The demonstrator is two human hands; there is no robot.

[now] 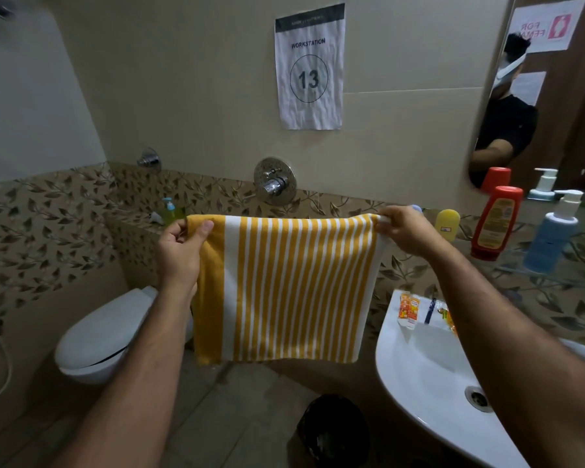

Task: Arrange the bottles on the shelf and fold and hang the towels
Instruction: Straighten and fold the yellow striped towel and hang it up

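A yellow and white striped towel (291,288) hangs spread out in the air in front of me. My left hand (179,255) pinches its top left corner. My right hand (406,231) grips its top right corner. On the glass shelf (554,275) at the right stand a red bottle (495,224), a blue pump bottle (551,241) and a small yellow bottle (447,224). A green pump bottle (169,212) sits on the tiled ledge behind the towel's left corner.
A white sink (429,376) with small tubes on its rim is at lower right. A toilet (105,336) stands lower left, a black bin (331,430) on the floor between. A wall tap (274,184) and a mirror (537,106) are behind.
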